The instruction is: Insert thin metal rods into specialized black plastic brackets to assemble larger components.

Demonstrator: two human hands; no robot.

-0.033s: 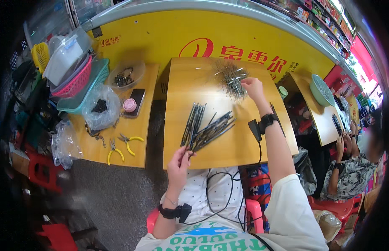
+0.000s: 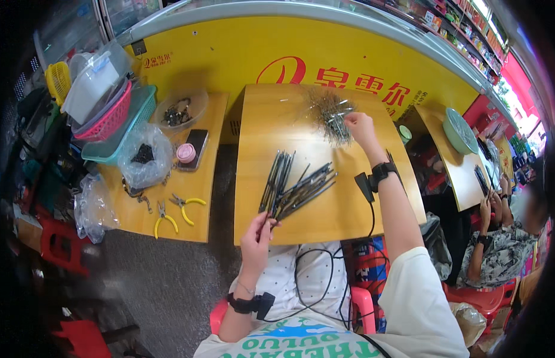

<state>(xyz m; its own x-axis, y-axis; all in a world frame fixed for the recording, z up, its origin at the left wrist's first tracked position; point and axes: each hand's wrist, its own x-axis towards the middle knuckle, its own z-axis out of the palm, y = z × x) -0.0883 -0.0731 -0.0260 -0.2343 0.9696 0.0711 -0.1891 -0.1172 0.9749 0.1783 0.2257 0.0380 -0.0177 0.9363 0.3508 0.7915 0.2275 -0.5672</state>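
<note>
Near the table's front edge, my left hand [image 2: 255, 243] is closed, thumb and fingers pinching the near ends of some thin dark rods [image 2: 276, 182]. More dark rods [image 2: 307, 190] fan out beside them to the right on the wooden table [image 2: 265, 119]. A tangled heap of thin, shiny metal wire-like pieces [image 2: 330, 122] lies at the far side. At the heap's right edge, my right hand [image 2: 362, 128] pinches with its fingertips; what lies between them is too small to make out. Both wrists wear black straps with small devices.
On the left table are yellow-handled pliers [image 2: 183, 209], a phone [image 2: 197, 143] with a pink round jar [image 2: 185, 153], a plastic bag [image 2: 147, 156], a clear bowl [image 2: 197, 107] and stacked baskets [image 2: 104, 119]. Black cables [image 2: 330, 280] cross my lap. A co-worker [image 2: 498, 250] sits at right.
The view has shifted very slightly. Both hands stay at the same places, the left at the dark rods and the right at the shiny heap.
</note>
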